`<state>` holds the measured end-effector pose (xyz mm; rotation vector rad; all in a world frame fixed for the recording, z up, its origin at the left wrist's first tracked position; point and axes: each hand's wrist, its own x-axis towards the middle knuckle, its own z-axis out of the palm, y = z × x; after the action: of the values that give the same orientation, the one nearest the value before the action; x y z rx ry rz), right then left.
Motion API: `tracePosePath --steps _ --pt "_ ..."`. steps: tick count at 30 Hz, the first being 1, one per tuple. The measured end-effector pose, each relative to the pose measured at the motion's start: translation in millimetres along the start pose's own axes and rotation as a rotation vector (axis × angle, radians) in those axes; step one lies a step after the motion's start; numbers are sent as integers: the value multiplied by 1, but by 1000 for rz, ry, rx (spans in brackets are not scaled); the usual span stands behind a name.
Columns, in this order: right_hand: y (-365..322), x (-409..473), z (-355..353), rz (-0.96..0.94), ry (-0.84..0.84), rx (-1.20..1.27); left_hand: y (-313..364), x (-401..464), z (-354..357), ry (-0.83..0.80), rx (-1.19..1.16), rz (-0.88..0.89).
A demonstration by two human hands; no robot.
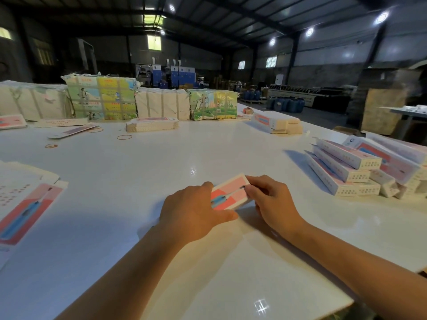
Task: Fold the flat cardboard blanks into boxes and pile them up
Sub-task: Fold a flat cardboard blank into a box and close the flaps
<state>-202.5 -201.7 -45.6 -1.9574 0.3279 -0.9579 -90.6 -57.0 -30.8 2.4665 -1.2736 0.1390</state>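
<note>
Boxes [346, 172] already folded sit heaped well off to the right of the hands, and flat blanks [27, 204] still wait far out to the left, so I'd say there's plenty left to do. Between the two hands one box [228, 192] lies on the table [138, 169], left hand [196, 211] and right hand [272, 199] both gripping its ends.

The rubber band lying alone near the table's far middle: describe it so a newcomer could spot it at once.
On the glossy white table, look toward the far row of strapped paper bundles. In front of the short stack of flat pink-and-white cardboard blanks lies a thin orange rubber band. Unlike the bands farther left, it lies alone on bare tabletop.
</note>
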Motion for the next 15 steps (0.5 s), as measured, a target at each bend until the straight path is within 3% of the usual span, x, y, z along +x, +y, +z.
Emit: tracePosePath --steps 3,9,11,13,15 --pt "-1 2 0 17 -3 44 1 0 0 14 -11 6" --pt "-1 5 -2 -26 150 -222 6 1 6 59 -89 -17" --pt "1 8 -5 108 88 -68 7 1 6 58 -119 -23" --pt "-2 10 -5 274 -40 337 7 1 5 61 -129 -27" --pt "-4 8 -3 229 -44 367 7 0 6 68 -120 -32"
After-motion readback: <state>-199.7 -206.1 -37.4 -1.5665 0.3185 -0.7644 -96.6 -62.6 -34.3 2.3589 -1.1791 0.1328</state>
